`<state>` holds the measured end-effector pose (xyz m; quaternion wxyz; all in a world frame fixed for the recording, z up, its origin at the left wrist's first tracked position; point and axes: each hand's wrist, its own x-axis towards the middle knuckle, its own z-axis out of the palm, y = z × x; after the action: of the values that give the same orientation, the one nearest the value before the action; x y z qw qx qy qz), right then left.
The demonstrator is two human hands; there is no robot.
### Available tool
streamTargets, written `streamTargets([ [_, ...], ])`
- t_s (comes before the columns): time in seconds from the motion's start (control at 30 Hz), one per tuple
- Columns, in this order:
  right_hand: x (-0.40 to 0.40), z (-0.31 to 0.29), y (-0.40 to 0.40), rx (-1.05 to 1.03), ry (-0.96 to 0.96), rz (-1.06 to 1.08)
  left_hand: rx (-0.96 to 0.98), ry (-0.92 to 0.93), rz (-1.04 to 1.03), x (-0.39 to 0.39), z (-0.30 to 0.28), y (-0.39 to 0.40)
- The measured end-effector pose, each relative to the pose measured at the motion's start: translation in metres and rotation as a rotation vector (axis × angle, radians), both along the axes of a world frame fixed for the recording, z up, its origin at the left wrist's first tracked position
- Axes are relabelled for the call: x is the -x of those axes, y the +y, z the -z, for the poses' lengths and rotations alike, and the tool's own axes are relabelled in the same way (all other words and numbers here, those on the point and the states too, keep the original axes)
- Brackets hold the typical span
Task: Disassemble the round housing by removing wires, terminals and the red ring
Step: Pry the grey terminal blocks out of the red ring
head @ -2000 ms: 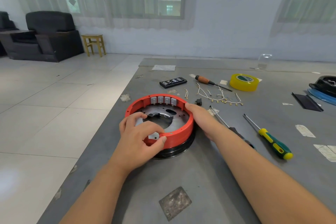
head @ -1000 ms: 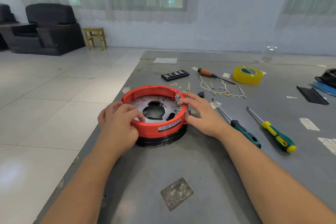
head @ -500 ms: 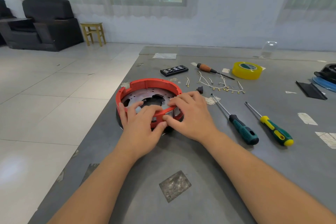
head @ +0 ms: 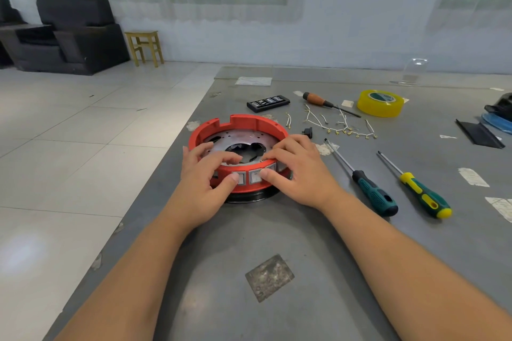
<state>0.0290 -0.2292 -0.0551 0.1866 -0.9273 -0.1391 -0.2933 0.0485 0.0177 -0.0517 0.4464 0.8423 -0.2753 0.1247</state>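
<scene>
Grey and scuffed, the table (head: 304, 230) fills the lower right of the frame, with pale floor tiles to its left and a black armchair (head: 74, 33) and a small yellow stool (head: 145, 46) at the upper left under curtained windows. Just left of centre sits the round housing (head: 250, 196), its black base showing below the red ring (head: 243, 122), which still stands on it around a perforated metal plate (head: 241, 138). Grey rectangular terminals (head: 255, 176) line the ring's near wall.

Both hands grip that near wall. With the left hand (head: 206, 183), fingers curl over the rim onto the plate while the thumb presses a terminal on the outside. Beside it the right hand (head: 297, 171) has its fingers curled over the rim and its thumb on the neighbouring terminal; the two thumbs are close together.

Right of centre lie two screwdrivers, one with a dark green handle (head: 374, 196) and one green and yellow (head: 424, 196), tips pointing up the frame. Above them a cluster of removed white wires (head: 340, 123) with brass ends is spread out, a small black part (head: 308, 132) just left of it. Farther up are a black bit case (head: 268, 103), an orange-handled screwdriver (head: 318, 99) and a yellow tape roll (head: 380, 102)
</scene>
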Motion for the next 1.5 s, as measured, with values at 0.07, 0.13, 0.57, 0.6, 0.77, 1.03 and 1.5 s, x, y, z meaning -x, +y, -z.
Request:
streamTargets([
  [0.07, 0.0, 0.001, 0.003, -0.007, -0.008, 0.008, -0.019, -0.064, 0.001, 0.0, 0.0, -0.004],
  [0.13, 0.002, 0.001, 0.003, -0.02, 0.002, 0.013, -0.048, -0.097, -0.016, 0.001, -0.001, -0.008],
  [0.57, 0.036, 0.013, 0.0, 0.129, 0.085, 0.117, -0.01, -0.066, -0.055, 0.006, 0.004, -0.017],
  [0.6, 0.036, 0.012, 0.001, 0.131, 0.077, 0.165, -0.013, -0.07, -0.059, 0.006, 0.005, -0.017],
  [0.77, 0.037, -0.001, -0.021, 0.231, 0.068, 0.574, -0.05, -0.104, -0.072, 0.005, 0.006, -0.018],
  [1.03, 0.048, -0.013, -0.067, 0.245, 0.564, 0.892, -0.081, -0.143, -0.125, 0.002, 0.011, -0.023],
  [1.5, 0.048, -0.016, -0.057, 0.039, 0.053, 0.331, 0.013, -0.056, -0.13, 0.012, -0.004, -0.026],
])
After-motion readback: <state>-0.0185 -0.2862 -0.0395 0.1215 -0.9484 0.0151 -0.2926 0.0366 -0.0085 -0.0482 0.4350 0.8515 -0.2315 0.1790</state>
